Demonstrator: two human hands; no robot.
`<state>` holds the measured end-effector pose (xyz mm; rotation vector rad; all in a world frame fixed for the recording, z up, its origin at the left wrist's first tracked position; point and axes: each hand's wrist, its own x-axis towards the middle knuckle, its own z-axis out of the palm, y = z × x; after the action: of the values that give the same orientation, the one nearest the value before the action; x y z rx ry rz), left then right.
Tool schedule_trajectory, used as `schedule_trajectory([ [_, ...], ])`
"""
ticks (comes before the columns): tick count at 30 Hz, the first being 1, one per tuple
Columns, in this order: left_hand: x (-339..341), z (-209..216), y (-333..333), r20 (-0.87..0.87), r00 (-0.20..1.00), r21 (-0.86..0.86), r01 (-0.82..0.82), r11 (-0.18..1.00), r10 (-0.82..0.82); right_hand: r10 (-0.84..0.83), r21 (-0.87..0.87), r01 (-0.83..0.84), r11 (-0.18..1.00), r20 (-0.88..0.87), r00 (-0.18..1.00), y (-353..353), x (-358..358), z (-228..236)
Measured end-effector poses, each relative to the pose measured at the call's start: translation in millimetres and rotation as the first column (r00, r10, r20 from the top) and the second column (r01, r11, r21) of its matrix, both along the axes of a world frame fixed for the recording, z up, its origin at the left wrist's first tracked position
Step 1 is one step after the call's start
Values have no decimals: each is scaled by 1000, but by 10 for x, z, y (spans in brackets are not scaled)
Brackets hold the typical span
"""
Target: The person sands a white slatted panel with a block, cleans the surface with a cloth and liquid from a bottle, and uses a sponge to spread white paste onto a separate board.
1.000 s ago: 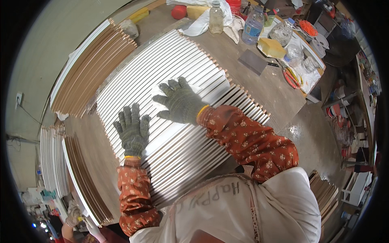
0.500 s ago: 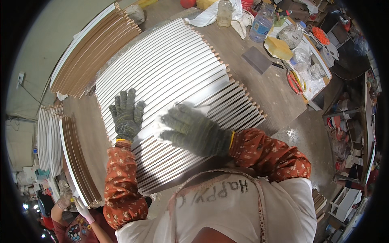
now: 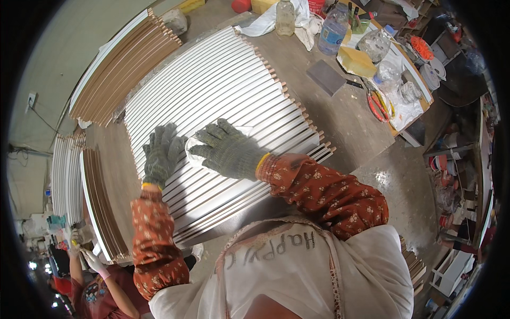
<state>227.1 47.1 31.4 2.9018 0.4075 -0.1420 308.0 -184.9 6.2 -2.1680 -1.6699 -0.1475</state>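
Note:
A row of long white slats (image 3: 212, 80) lies side by side on the table, brownish ends sticking out unevenly along the right. My left hand (image 3: 162, 154), in a grey-green knit glove, rests flat on their left part with its fingers stretched out and nothing held. Just right of it, my right hand (image 3: 227, 151), gloved alike, presses a crumpled white cloth (image 3: 195, 155) against the slats. The cloth shows around the fingertips; the rest is hidden under the palm.
Stacked slats (image 3: 119, 69) stand at the far left, with more bundles (image 3: 68, 178) nearer. A yellow sponge (image 3: 356, 62), red-handled pliers (image 3: 376, 106), a plastic bottle (image 3: 333, 36) and a dark flat block (image 3: 325, 77) lie at the right. Another person's gloved hand (image 3: 96, 262) is at lower left.
My right hand has moved left with the white cloth, closer to my left hand. Dark gaps between the near slats look narrower. My left hand stays almost in place.

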Motion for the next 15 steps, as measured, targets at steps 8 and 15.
schedule_trajectory([
  [8, -594, -428, -309, 188, 978, 470, -11, 883, -88, 106, -13, -105, 994, 21, 994, -14, 57, -49],
  [15, -560, -447, -349, 202, 978, 429, -38, 902, -55, 229, 347, -225, 911, 31, 973, -709, -317, 218],
])
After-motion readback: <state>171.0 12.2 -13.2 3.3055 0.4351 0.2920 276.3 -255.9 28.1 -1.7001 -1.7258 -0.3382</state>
